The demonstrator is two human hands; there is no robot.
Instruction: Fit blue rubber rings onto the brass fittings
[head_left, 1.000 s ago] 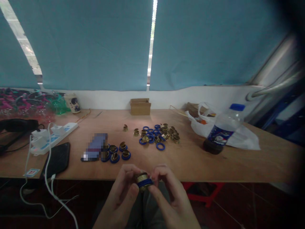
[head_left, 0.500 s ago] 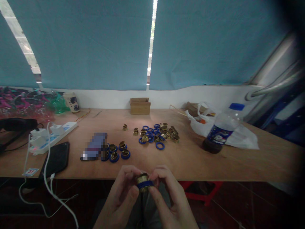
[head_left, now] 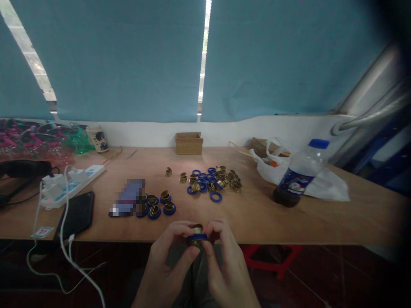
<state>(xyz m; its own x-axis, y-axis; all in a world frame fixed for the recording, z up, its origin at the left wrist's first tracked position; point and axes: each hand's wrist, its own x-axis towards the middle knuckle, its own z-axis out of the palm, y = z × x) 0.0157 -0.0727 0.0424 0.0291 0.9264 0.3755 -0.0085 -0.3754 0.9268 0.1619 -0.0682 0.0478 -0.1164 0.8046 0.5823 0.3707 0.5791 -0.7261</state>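
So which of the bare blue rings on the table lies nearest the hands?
The blue ring lying flat, slightly apart, at the front; the other bare rings sit farther back, among the brass parts.

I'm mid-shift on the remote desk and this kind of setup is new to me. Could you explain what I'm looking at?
There's no robot here: the grip is a person's own bare hands, left hand and right hand. The picture comes from a camera worn on their head, looking forward and down.

Between them, at the near edge of the wooden table, the hands hold a brass-coloured piece with a blue ring around it.

Beyond lies a mixed pile of similar pieces and rings; a smaller group with rings sits to the left. Also there: a power strip, a cardboard box and a drink bottle.
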